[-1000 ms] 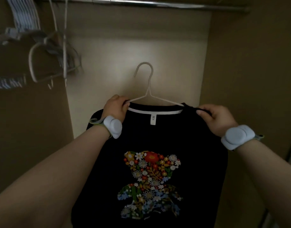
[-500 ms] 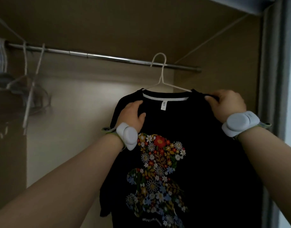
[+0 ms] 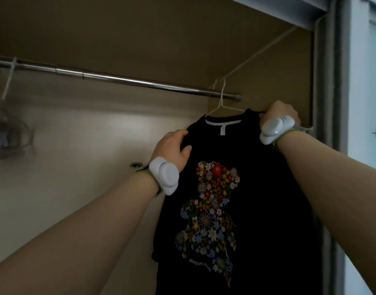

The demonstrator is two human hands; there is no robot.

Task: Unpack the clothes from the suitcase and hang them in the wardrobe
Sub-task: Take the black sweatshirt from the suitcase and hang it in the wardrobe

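Note:
A black T-shirt (image 3: 257, 188) with a flowery bear print hangs on a white wire hanger (image 3: 222, 103). My left hand (image 3: 174, 145) grips the shirt's left shoulder. My right hand (image 3: 278, 113) grips the right shoulder, up near the wardrobe's right wall. The hanger's hook reaches up to the right end of the metal rail (image 3: 123, 78); whether it rests on the rail I cannot tell. The suitcase is out of view.
Several empty hangers (image 3: 8, 133) dangle from the rail at the far left. The wardrobe's right side panel (image 3: 268, 67) stands close behind the shirt. A sliding door frame (image 3: 340, 124) runs down the right edge.
Both hands have lifted the shirt and hanger up and to the right, from below the rail to its right end. My view has tilted upward.

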